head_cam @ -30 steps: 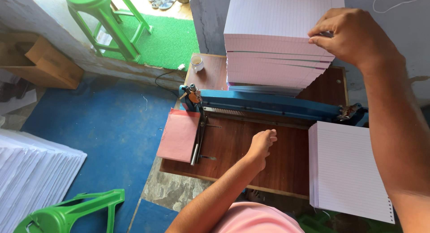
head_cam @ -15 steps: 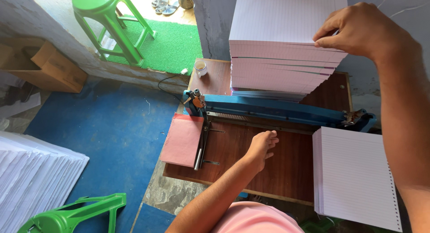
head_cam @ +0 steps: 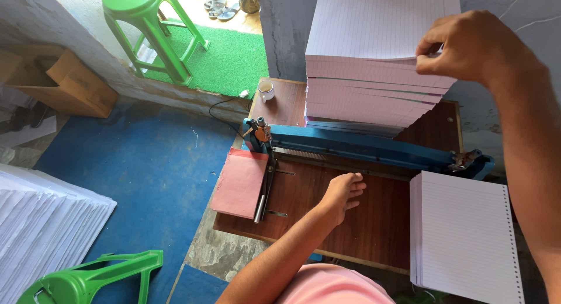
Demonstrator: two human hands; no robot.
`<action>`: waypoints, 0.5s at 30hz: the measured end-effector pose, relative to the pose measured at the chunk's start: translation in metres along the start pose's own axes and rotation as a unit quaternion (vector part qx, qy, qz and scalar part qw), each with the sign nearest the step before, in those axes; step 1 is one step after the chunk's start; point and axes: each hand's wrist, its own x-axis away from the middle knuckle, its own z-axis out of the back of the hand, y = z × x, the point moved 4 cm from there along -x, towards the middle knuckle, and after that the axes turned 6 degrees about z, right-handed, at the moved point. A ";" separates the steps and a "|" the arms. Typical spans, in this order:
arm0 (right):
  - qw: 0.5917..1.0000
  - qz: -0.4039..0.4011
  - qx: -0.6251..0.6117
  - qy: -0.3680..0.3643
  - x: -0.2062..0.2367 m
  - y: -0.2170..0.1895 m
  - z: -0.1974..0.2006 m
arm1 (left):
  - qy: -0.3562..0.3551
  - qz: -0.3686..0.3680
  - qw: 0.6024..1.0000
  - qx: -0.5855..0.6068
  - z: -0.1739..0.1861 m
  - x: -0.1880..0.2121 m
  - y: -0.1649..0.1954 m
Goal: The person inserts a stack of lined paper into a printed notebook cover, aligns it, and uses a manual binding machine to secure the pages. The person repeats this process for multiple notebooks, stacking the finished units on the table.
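My right hand (head_cam: pixel 476 47) pinches the near right edge of the top sheets of a tall stack of ruled white paper (head_cam: pixel 374 53) at the back of the wooden table (head_cam: pixel 374 222). My left hand (head_cam: pixel 345 193) rests on the table, fingers slightly curled, just in front of the blue punching machine bar (head_cam: pixel 362 145). It holds nothing. A smaller stack of ruled paper with punched holes (head_cam: pixel 461 234) lies at the right of the table.
A pink sheet (head_cam: pixel 239 181) lies at the machine's left end. A small white cup (head_cam: pixel 266 91) stands at the table's back left. On the blue floor are white paper piles (head_cam: pixel 47 222), a toppled green stool (head_cam: pixel 87 278), an upright green stool (head_cam: pixel 146 23) and a cardboard box (head_cam: pixel 64 85).
My right hand has lifted slightly at the edge of the tall stack's top sheets. My left hand has stayed on the table.
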 end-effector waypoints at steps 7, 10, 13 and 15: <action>0.981 0.115 0.091 0.125 0.009 -0.024 0.018 | -0.022 -0.003 0.999 0.028 0.000 -0.001 0.010; 0.974 0.129 0.118 0.142 0.009 -0.041 0.021 | -0.027 -0.016 0.999 0.018 0.001 -0.001 0.019; 0.972 0.133 0.118 0.155 0.011 -0.060 0.022 | -0.044 -0.040 0.997 0.040 0.003 -0.001 0.034; 0.973 0.119 0.113 0.163 0.015 -0.073 0.022 | -0.053 -0.063 0.995 0.046 0.005 0.000 0.050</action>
